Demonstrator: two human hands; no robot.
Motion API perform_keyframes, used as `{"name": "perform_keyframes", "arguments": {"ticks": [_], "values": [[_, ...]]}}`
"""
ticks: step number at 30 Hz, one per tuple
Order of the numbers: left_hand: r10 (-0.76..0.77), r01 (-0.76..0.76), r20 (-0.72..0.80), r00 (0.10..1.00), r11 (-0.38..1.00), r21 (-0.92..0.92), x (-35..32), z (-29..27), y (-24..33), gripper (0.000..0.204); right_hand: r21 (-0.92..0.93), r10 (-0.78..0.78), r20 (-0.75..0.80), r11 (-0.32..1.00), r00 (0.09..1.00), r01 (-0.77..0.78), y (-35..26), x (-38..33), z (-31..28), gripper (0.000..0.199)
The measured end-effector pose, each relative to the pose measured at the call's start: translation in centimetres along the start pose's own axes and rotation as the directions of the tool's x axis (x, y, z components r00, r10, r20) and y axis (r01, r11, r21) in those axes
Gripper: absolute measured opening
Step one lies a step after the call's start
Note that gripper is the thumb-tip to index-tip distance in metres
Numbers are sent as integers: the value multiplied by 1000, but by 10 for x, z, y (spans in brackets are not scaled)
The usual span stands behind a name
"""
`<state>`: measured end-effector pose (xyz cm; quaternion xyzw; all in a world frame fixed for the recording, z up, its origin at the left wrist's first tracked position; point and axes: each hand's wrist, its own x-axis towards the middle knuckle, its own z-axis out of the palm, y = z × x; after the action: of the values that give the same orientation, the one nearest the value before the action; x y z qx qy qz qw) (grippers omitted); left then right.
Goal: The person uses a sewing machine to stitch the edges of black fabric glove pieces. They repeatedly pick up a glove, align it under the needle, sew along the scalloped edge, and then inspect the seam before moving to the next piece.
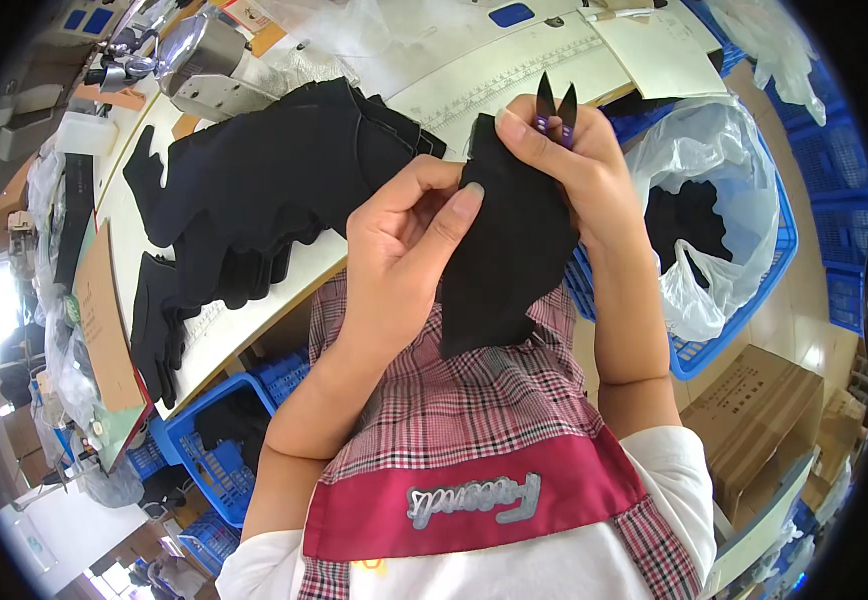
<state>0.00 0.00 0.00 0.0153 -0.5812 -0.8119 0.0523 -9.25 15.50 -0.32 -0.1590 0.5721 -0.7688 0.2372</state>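
A black fabric piece [514,240] hangs in front of my apron, held up between both hands. My left hand [399,245] is closed on its left edge, thumb pressed flat against the cloth. At its upper right edge, my right hand [594,175] pinches the cloth between thumb and fingers. Tucked in that same hand is a pair of thread snips [556,112], dark blades pointing up and a bit of purple showing. Their handles are hidden by the fingers. To the left, a pile of black fabric pieces [264,165] with glove-like finger shapes lies on the table.
The white table [304,265] carries a printed ruler scale and a sewing machine [199,70] at the back left. A blue basket [769,290] lined with clear plastic stands at right, black cloth inside. Another blue basket [219,465] sits lower left; a cardboard box [754,410] lies right.
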Motion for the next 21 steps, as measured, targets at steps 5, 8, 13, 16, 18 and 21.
{"name": "perform_keyframes", "arguments": {"ticks": [5, 8, 13, 16, 18, 21], "values": [[114, -113, -31, 993, 993, 34, 1, -9, -5, 4, 364, 143, 87, 917, 986, -165, 15, 5, 16, 22], [99, -97, -50, 994, 995, 35, 0, -12, -4, 3, 398, 166, 90, 898, 982, -189, 21, 8, 19, 22], [86, -83, -71, 994, 996, 46, -3, -8, 2, 7, -189, -79, -109, 980, 991, 57, 10, 2, 21, 14], [128, -114, -104, 986, 984, 134, -3, -7, 3, 9, -688, -574, -54, 615, 817, 386, -3, -1, 17, 13], [173, -146, -118, 978, 967, 211, -3, -8, 2, 9, -819, -677, 93, 365, 730, 443, -17, -12, 14, 17], [226, -177, -125, 966, 931, 320, -3, -6, 1, 8, -838, -687, 217, 234, 694, 493, -16, -21, 22, 18]]}}
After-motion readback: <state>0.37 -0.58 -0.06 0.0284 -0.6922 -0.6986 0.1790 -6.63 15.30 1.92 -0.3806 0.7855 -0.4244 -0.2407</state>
